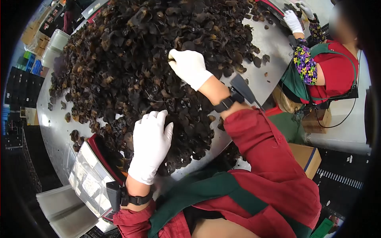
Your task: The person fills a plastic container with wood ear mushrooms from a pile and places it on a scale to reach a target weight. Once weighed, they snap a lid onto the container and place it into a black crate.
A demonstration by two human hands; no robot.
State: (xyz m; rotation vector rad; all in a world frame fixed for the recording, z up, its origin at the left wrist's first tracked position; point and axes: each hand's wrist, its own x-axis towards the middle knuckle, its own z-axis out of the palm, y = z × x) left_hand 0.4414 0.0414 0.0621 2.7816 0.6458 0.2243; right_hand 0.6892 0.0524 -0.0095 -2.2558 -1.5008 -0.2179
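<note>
A large heap of dark, curled wood ear mushrooms [131,59] is spread over a metal table [51,131]. Both my hands wear white gloves. My left hand [151,142] rests palm down over the near part of the heap, fingers stretched out and thumb apart, holding nothing I can see. Farther out and to the right, my right hand [188,67] is above the heap with its fingers curled and thumb pressed to them. Whatever is in that pinch, if anything, is too hidden to name.
A red-edged device under a clear plastic cover [89,178] stands left of my left wrist. Clear plastic boxes [67,210] sit below it. Across the table at right, a co-worker in red [337,73] has a white-gloved hand [293,20]. A cardboard box [303,156] is behind my right elbow.
</note>
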